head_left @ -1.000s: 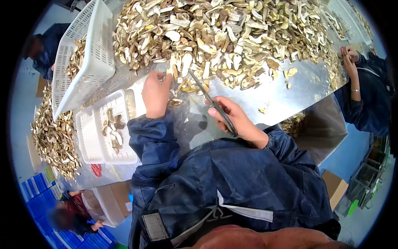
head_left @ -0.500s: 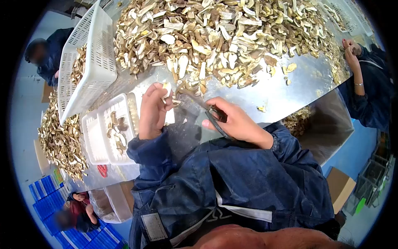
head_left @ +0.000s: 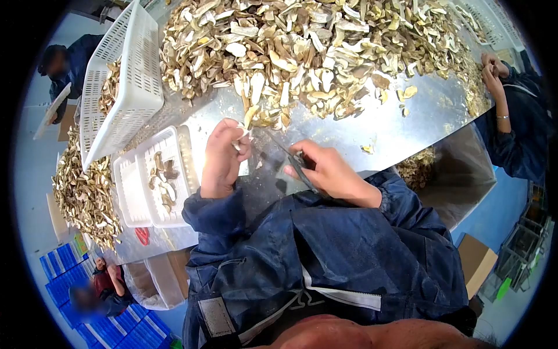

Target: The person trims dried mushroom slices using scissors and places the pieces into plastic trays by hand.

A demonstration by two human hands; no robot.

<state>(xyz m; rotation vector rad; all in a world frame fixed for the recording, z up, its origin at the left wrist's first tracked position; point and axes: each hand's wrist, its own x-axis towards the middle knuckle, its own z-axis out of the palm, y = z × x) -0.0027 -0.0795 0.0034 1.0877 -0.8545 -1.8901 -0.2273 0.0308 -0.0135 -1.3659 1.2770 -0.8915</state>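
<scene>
Between the bent fingers of my left hand (head_left: pixel 222 157) is a pale slice of dried mushroom (head_left: pixel 242 134), partly covered by the fingertips. My right hand (head_left: pixel 336 175) grips a pair of dark-handled scissors (head_left: pixel 300 170), whose blades point up and left toward the slice. Whether the blades touch it I cannot make out. Beyond both hands a large heap of dried mushroom slices (head_left: pixel 285 55) spreads over the metal table (head_left: pixel 334 139). Left of my left hand lies a white divided plastic tray (head_left: pixel 132 195), with several mushroom slices (head_left: pixel 164 180) in its right compartment.
A white slotted basket (head_left: pixel 136 87) holding mushrooms stands at the left, near another mushroom pile (head_left: pixel 84 192). Red scissor handles (head_left: pixel 142 235) lie by the tray. Below the table's right edge is a lined bin (head_left: pixel 459 174). Co-workers are at the right, upper left and lower left.
My left hand has shifted slightly right and turned, so less of the slice shows. The scissors have rotated a little in my right hand. A co-worker at upper left now shows a pale flat object.
</scene>
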